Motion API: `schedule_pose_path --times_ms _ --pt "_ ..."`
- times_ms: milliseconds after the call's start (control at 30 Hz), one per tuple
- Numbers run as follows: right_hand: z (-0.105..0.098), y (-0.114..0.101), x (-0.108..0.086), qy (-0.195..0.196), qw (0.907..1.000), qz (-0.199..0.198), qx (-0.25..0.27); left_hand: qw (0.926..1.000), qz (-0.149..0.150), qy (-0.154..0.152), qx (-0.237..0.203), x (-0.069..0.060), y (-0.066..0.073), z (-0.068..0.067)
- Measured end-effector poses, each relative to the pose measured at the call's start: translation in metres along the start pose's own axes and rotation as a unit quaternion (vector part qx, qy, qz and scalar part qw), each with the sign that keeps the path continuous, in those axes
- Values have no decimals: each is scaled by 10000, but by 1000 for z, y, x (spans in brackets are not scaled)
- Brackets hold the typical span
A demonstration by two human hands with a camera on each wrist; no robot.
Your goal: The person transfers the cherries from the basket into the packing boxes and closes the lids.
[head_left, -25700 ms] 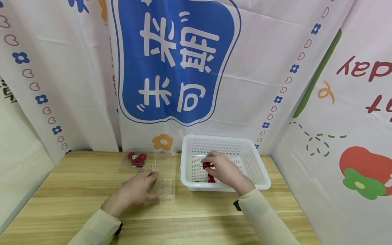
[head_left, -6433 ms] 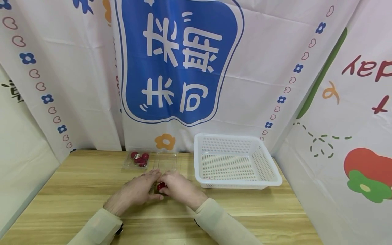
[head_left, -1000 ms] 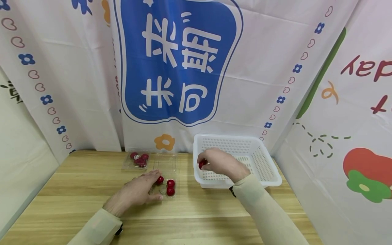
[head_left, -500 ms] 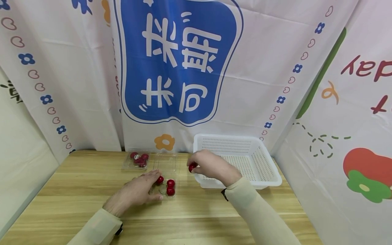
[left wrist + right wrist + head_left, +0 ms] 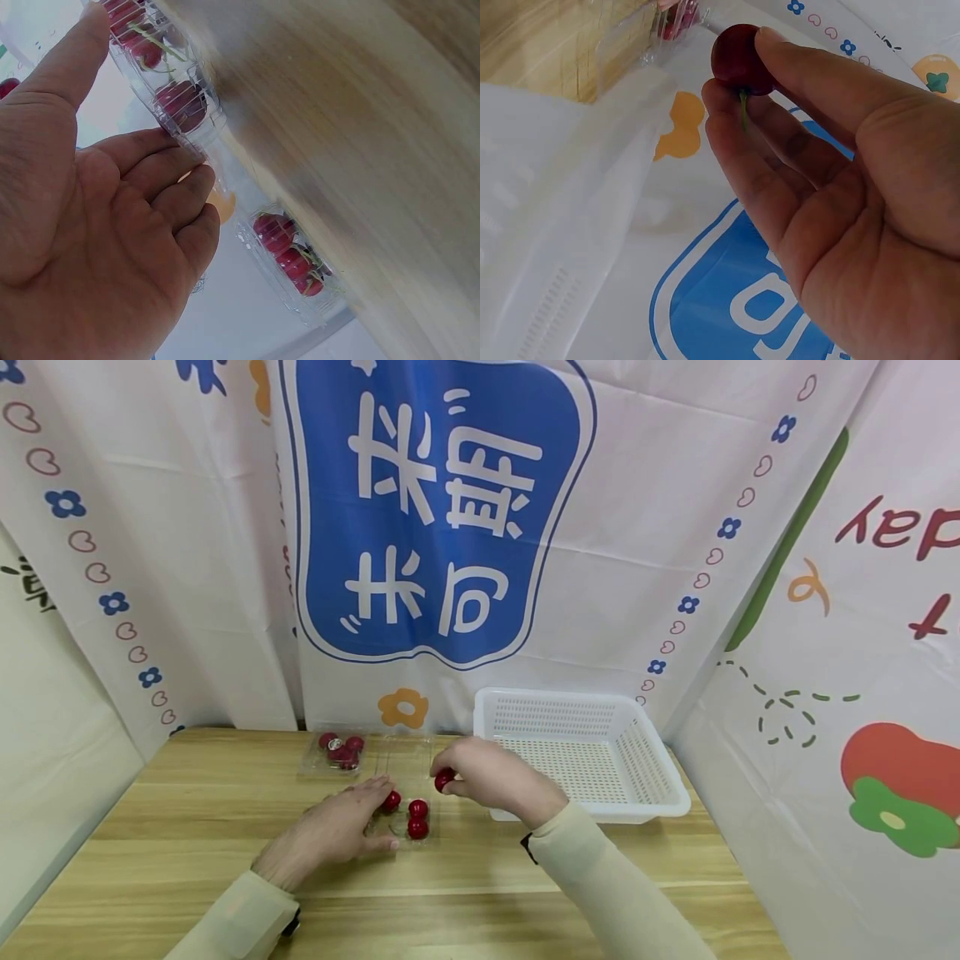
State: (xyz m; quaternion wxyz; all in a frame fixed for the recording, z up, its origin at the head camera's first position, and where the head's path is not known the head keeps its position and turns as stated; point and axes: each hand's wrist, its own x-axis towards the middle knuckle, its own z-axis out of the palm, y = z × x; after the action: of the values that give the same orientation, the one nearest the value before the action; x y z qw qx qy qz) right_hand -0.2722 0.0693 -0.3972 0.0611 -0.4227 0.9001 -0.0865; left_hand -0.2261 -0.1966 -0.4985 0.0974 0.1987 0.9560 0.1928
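My right hand pinches a dark red cherry between thumb and fingertips, in the air between basket and open box. Its green stem hangs down in the right wrist view, where the cherry shows large. A clear plastic clamshell box lies open on the table, with cherries in its near half, partly hidden by my left hand. That hand rests along the box's left side, thumb and fingers spread, fingertips touching the plastic in the left wrist view, fingers loosely bent.
A white perforated basket stands at the right; no cherry shows in its visible part. Behind my left hand sits another clear box, holding several cherries. A printed cloth hangs along the table's back edge.
Cherries seen in the basket earlier are gone from view, and the formerly bare box now holds some. Over the last second my right hand carried a cherry leftward out of the basket; the left stayed still.
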Motion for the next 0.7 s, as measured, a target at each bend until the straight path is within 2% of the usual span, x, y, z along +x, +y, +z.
schedule_pose_path --times_ms 167,700 --pt "8 -5 6 13 9997 -163 -157 10000 -6 -23 -1 0 -1 0" --pt "38 -16 25 -21 9990 -267 -370 10000 -15 -32 -41 0 -1 -1"
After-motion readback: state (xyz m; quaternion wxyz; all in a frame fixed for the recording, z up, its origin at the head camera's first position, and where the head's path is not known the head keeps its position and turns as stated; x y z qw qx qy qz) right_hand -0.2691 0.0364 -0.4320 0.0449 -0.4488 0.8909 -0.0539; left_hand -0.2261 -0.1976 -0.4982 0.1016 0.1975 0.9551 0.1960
